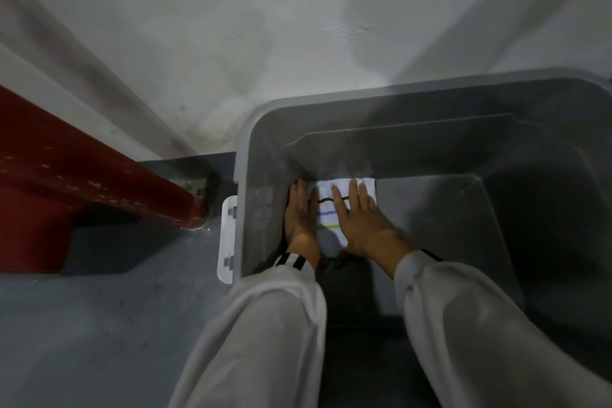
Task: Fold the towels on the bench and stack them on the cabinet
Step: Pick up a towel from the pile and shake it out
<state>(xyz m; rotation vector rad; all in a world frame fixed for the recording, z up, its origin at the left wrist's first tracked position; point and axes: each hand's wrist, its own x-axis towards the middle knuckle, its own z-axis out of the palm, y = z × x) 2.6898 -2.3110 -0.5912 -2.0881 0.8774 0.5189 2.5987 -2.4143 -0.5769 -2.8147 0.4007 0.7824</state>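
The only markings to be seen were three thin stripes, black, blue and green, running across the folded white towel (328, 214). It lay at the bottom of a deep grey plastic bin (243, 156) with rounded corners, and it was the one thing visible inside. The towel sat beneath and between the two hands, tucked into the bin's far left corner. The left hand (299, 220) lay flat along the towel's left edge with its fingers straight, close against the bin's left wall. The right hand (361, 220) pressed down on the towel's right half with its fingers spread and extended. Neither hand had curled round the cloth, though the thumbs were too shadowed to make out. Both arms reached in from the near side in loose white sleeves (440, 308), and the left wrist showed a black-and-white striped cuff (291, 262). Just outside the wall beside the left hand, a white plastic latch (228, 238) hung on the bin's outer face. Farther left of it, a red painted beam (82, 172) slanted down to the grey floor (99, 325). Beyond the fingertips, behind the bin, rose a rough white wall (298, 10).
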